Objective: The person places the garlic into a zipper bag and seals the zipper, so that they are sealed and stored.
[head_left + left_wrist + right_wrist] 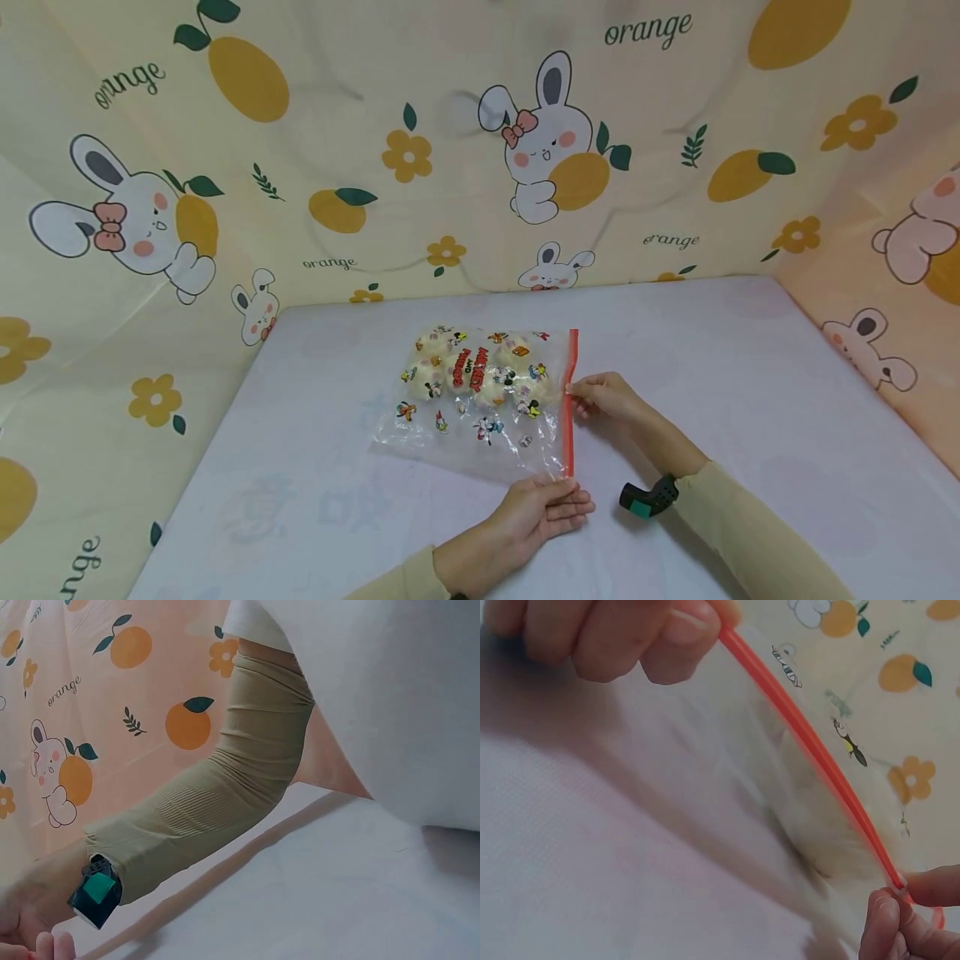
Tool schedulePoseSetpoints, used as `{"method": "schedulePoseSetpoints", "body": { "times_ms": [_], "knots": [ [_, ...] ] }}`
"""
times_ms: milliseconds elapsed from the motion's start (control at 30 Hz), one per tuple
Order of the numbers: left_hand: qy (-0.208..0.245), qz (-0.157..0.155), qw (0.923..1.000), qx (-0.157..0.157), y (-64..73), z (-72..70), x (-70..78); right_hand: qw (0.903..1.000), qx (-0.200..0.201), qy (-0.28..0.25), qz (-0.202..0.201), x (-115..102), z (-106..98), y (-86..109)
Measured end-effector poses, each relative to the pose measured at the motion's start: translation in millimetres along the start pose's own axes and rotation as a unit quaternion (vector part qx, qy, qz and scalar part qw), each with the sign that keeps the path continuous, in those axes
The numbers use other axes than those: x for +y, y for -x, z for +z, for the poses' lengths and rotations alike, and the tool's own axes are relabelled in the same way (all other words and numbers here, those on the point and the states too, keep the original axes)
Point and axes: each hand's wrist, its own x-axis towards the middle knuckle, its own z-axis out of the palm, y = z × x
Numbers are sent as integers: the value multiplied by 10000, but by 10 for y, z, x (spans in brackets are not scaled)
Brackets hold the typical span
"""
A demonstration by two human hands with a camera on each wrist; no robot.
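A clear zip bag printed with cartoon figures and red "Mickey and Friends" lettering lies on the white table. Several pale, rounded things show through its plastic; their kind is unclear. Along its right side runs a red zip strip. My left hand pinches the near end of that strip between thumb and finger. Farther along, my right hand pinches the strip at a small clear slider, thumb and fingertips together. In the right wrist view the strip stretches between both hands.
The white table has a cloth backdrop with rabbits and oranges behind it and at both sides. A black and green device is strapped to the right wrist. Beige sleeves cover the forearms.
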Motion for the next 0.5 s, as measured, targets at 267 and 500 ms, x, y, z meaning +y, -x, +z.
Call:
{"method": "schedulePoseSetpoints", "body": {
  "times_ms": [267, 500],
  "knots": [
    [-94, 39, 9999, 56, 10, 6, 6, 9999, 51, -81, 36, -19, -17, -25],
    [-125, 102, 9998, 66, 14, 12, 26, 9998, 71, -180, 35, -9, -38, -72]
  ]
}}
